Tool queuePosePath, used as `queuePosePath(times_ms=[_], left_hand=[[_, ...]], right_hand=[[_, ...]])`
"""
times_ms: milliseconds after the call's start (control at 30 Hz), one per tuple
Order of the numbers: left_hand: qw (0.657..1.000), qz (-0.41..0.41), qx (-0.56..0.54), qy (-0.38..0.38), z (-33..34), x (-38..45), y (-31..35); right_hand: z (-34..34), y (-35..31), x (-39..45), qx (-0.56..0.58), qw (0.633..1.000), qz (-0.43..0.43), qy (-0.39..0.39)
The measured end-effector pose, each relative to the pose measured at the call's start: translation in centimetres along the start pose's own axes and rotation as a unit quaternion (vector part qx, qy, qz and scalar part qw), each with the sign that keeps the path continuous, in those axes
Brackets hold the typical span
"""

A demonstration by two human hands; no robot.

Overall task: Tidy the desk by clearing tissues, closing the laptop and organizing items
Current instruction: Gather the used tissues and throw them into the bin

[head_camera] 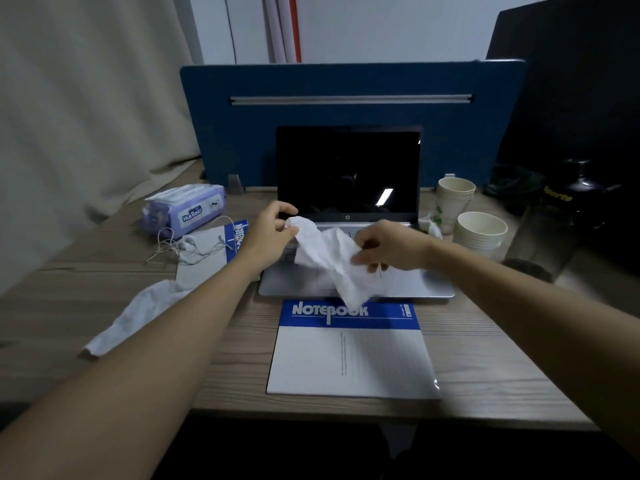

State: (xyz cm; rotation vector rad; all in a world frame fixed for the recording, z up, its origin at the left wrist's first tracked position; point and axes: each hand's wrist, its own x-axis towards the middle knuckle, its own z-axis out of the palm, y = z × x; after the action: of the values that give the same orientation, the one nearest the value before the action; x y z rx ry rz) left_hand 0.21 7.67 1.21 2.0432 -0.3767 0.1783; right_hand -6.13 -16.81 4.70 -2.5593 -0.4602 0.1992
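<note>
Tissue hangs mid-frame over the open laptop, pinched at its ends by the left hand and right hand. Another tissue lies lower left on the surface. Notebook, cups and wipes pack look unsorted; most work remains.

Notebook before laptop, wipes pack left, cups right

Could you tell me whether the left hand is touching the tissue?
Touching: the head view shows the left hand pinching the tissue's upper corner.
</note>
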Motion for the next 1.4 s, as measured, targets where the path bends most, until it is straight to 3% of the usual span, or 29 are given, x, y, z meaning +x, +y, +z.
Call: queuePosePath(times_ms=[100,200,433,767,867,967,1133,1267,1400], left_hand=[[0.998,-0.03,-0.048,-0.014,0.0,0.0,-0.3],[0.994,-0.067,-0.082,-0.018,0.3,0.0,-0.7],[0.968,-0.136,-0.209,-0.024,1.2,-0.5,-0.9],[0.977,-0.098,-0.186,-0.042,1.7,0.9,-1.5],[0.978,-0.095,-0.181,-0.028,1.6,1.6,-1.6],[0.983,-0.093,-0.16,-0.012,1.5,2.4,-1.6],[0.992,-0.095,-0.078,0.014,1.5,3.2,-1.4],[0.996,-0.074,-0.05,0.014,1.5,3.4,-1.1],[1.0,-0.023,-0.014,-0.011,1.3,3.4,-0.7]], right_hand=[[-0.5,0.2,0.8,0.115,0.987,0.025,0.109],[0.0,0.2,1.8,0.193,0.967,0.05,0.156],[2.7,0.1,5.0,0.232,0.957,0.089,0.148],[2.7,-0.2,6.5,0.286,0.946,0.085,0.125],[1.8,0.9,6.1,0.216,0.96,0.098,0.149],[0.2,3.1,5.5,0.041,0.971,0.15,0.183],[-0.8,6.4,3.9,-0.184,0.932,0.277,0.147],[-0.8,7.4,3.8,-0.207,0.908,0.353,0.096],[-1.2,7.9,3.6,-0.129,0.921,0.349,0.12]])
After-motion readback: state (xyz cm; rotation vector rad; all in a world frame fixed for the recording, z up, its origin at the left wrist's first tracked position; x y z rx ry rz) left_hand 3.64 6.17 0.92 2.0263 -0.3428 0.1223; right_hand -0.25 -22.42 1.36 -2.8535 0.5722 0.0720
